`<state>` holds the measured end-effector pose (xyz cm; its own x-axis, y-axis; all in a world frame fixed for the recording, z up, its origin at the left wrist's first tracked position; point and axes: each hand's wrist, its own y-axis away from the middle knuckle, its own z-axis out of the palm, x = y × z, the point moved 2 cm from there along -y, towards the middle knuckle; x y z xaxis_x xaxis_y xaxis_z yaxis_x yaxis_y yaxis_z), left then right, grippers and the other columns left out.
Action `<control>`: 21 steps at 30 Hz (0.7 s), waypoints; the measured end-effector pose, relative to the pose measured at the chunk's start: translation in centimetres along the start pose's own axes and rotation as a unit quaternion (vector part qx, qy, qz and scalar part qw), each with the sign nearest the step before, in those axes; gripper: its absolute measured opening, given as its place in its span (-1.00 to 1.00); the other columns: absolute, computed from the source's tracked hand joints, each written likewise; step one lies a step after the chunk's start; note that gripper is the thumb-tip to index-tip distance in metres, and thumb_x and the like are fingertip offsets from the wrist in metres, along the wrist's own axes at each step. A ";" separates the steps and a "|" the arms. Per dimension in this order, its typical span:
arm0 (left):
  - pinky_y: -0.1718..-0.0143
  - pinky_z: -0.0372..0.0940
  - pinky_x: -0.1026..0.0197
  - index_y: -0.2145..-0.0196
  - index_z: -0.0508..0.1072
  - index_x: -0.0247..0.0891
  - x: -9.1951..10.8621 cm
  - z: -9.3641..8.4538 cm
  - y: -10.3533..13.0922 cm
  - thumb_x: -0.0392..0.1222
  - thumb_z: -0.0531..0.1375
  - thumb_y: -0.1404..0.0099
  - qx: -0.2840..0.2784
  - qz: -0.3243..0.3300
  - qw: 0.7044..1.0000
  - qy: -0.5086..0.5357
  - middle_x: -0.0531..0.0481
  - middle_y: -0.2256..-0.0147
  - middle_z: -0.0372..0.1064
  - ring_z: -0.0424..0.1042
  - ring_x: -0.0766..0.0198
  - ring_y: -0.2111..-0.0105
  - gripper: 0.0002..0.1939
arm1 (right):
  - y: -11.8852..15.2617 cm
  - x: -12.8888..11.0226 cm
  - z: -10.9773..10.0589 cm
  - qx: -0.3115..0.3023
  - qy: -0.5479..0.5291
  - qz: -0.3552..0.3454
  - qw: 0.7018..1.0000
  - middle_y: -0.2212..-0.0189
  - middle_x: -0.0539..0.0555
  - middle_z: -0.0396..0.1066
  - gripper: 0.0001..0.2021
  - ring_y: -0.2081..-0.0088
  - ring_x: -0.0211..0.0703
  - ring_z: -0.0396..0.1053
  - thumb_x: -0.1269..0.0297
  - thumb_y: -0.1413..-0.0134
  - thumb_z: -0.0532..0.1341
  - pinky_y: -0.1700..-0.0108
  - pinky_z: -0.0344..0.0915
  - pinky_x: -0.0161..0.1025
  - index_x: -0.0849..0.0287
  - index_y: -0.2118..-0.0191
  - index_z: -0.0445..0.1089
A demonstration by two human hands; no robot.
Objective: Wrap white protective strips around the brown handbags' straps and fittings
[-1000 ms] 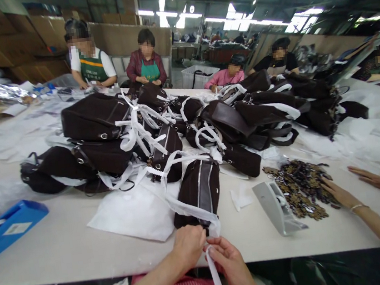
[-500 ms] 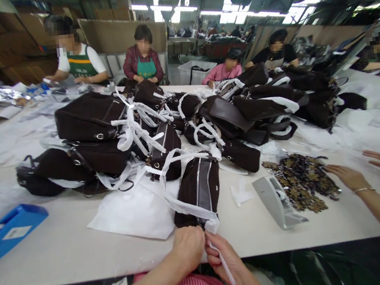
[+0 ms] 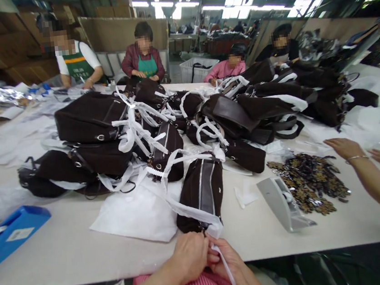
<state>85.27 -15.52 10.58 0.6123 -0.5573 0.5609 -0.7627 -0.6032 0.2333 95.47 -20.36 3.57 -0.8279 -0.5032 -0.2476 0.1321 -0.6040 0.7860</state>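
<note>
One dark brown bag [image 3: 199, 192] lies at the near side of the desk [image 3: 121, 260]

The bag rests right in front of the person, its grey-striped panel facing up and its end close to the desk's edge. A white-wrapped strap [image 3: 190, 209] runs along its left side and crosses that end. The left hand [image 3: 191, 254] is curled there, just beside the right; its fingertips are hidden, so I cannot tell what, if anything, its grip is clamped on. The right hand [image 3: 234, 263] has its grip pinched together on a narrow white strip [image 3: 225, 264], whose loose end trails down across the hand.

Beside the bag, on the left, a white sheet [image 3: 133, 222] is spread flat, with a blue tape dispenser [image 3: 21, 230] well apart from it. Toward the right stands a grey tape dispenser [image 3: 279, 203], next to a heap of brown and dark trinkets [image 3: 311, 183]. A co-worker's hand [image 3: 346, 148] with a bracelet is near that heap. More dark bags [image 3: 87, 117] are piled behind.
</note>
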 end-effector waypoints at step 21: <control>0.63 -0.28 0.40 0.46 0.41 -0.38 -3.5 2.5 0.1 -0.05 0.21 -0.16 -0.260 -0.259 0.517 0.773 0.20 0.65 -0.01 -0.22 0.51 0.68 -0.72 | -1.4 0.3 -0.2 -0.094 0.126 0.001 0.988 0.83 -0.18 0.06 -0.52 0.73 -0.46 -0.05 -0.04 0.37 0.42 0.67 -0.11 -0.43 0.16 0.68 0.16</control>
<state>83.59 -15.04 6.64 0.1719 0.9672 0.1871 -0.7784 0.0169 0.6275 95.11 -19.80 2.31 -0.6686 -0.6286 -0.3973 0.2534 -0.6949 0.6730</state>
